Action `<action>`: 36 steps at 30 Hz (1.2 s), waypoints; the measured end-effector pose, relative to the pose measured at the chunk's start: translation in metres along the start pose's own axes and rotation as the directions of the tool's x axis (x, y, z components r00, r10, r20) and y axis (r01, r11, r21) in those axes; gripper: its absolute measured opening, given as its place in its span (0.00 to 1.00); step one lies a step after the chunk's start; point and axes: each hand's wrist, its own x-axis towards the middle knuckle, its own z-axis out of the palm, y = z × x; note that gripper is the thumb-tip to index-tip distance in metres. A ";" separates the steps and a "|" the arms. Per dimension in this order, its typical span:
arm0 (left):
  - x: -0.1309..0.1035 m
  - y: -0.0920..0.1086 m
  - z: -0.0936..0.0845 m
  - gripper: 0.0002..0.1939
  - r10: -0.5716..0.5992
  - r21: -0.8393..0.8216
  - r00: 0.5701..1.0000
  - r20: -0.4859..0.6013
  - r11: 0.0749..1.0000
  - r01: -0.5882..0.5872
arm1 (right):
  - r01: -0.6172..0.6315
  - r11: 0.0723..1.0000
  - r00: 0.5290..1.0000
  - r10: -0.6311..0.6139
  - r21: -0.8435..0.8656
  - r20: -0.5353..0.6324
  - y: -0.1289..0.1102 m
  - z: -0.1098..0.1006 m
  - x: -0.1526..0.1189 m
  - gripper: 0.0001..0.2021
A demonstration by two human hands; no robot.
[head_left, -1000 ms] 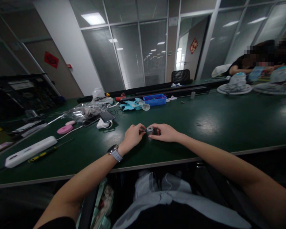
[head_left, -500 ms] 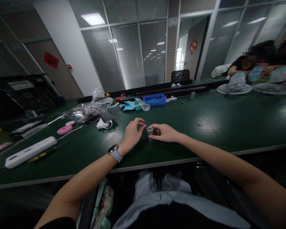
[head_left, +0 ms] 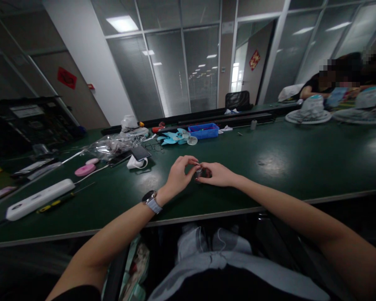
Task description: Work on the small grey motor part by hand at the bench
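Note:
A small grey metal cylinder [head_left: 198, 173] stands upright on the green table [head_left: 288, 167], near its front edge. My right hand [head_left: 217, 174] is closed round the cylinder from the right, thumb low on its side. My left hand [head_left: 181, 172], with a watch on the wrist, reaches in from the left. Its thumb and fingertips are pinched together over the cylinder's top; whatever they hold is too small to make out. The fingertips of both hands meet there and partly hide the top.
A blue basket [head_left: 203, 131] and light-blue fan blades [head_left: 175, 137] lie beyond my hands. To the left are a white charger [head_left: 137, 162], a power strip [head_left: 40, 199] and a yellow screwdriver [head_left: 55, 203]. White fan parts [head_left: 308, 112] and a person are at the back right.
My left hand has moved right, from beside the cylinder to over its top, and its fingertips have come together. My right hand has stayed round the cylinder.

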 end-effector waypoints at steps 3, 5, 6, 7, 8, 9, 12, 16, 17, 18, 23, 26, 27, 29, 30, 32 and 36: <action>0.000 0.001 -0.001 0.08 0.000 0.003 1.000 0.017 1.000 0.000 | -0.002 1.000 1.000 0.002 -0.005 -0.001 -0.001 -0.001 0.000 0.18; -0.001 0.001 -0.001 0.08 -0.004 -0.011 1.000 0.027 1.000 0.004 | 0.004 1.000 1.000 -0.004 -0.001 0.004 0.000 0.000 0.000 0.19; -0.001 0.001 0.000 0.08 -0.007 -0.025 1.000 0.030 1.000 0.008 | 0.008 1.000 1.000 -0.008 0.003 0.006 0.000 0.000 0.001 0.19; -0.001 0.001 0.000 0.07 -0.012 -0.040 0.999 0.034 0.999 0.013 | 0.011 1.000 1.000 -0.011 0.008 0.009 0.001 0.000 0.001 0.19; -0.001 0.001 0.000 0.07 -0.019 -0.054 0.999 0.041 0.998 0.021 | 0.011 1.000 1.000 -0.012 0.012 0.011 0.001 0.000 0.001 0.19; -0.001 0.001 0.000 0.07 -0.028 -0.064 0.998 0.048 0.997 0.031 | 0.010 1.000 1.000 -0.010 0.014 0.012 0.001 0.000 0.001 0.19; -0.001 0.001 -0.001 0.07 -0.057 -0.076 0.996 0.067 0.995 0.062 | 0.006 1.000 1.000 -0.007 0.017 0.017 0.000 -0.001 0.000 0.19; -0.001 0.002 -0.001 0.07 -0.066 -0.089 0.995 0.078 0.993 0.073 | 0.000 1.000 1.000 -0.001 0.015 0.016 -0.001 -0.001 0.000 0.18; -0.001 0.002 -0.001 0.07 -0.064 -0.092 0.995 0.078 0.993 0.071 | -0.002 1.000 1.000 0.002 0.015 0.015 -0.001 -0.001 0.000 0.18; -0.001 0.002 -0.001 0.07 -0.061 -0.094 0.995 0.076 0.993 0.068 | -0.002 1.000 1.000 0.002 0.016 0.014 -0.001 -0.001 0.000 0.18; -0.002 0.001 0.000 0.07 -0.056 -0.080 0.998 0.012 0.995 0.057 | 0.008 1.000 1.000 -0.008 0.027 0.009 -0.001 -0.001 0.000 0.19; -0.001 0.000 -0.001 0.10 -0.072 -0.027 0.995 -0.074 0.997 0.070 | 0.010 1.000 1.000 -0.011 0.024 0.016 -0.002 -0.001 0.000 0.21; -0.001 -0.001 -0.001 0.09 -0.079 -0.001 0.992 -0.103 0.997 0.080 | 0.011 1.000 1.000 -0.011 0.023 0.018 -0.003 -0.001 0.000 0.21; -0.001 -0.006 -0.003 0.08 -0.101 0.063 0.988 -0.118 0.992 0.109 | 0.010 1.000 1.000 -0.011 0.026 0.019 -0.003 -0.002 -0.001 0.22; -0.001 -0.009 -0.004 0.09 -0.119 0.097 0.988 -0.096 0.987 0.128 | 0.007 1.000 1.000 -0.007 0.029 0.019 -0.003 -0.002 -0.001 0.22; -0.003 -0.016 -0.006 0.13 -0.168 0.173 0.986 -0.008 0.971 0.166 | -0.001 0.999 1.000 0.000 0.039 0.022 -0.003 -0.002 -0.001 0.22; -0.011 -0.029 -0.005 0.15 -0.210 0.320 0.964 0.160 0.935 0.151 | -0.005 0.999 1.000 0.003 0.049 0.030 -0.003 -0.001 0.000 0.22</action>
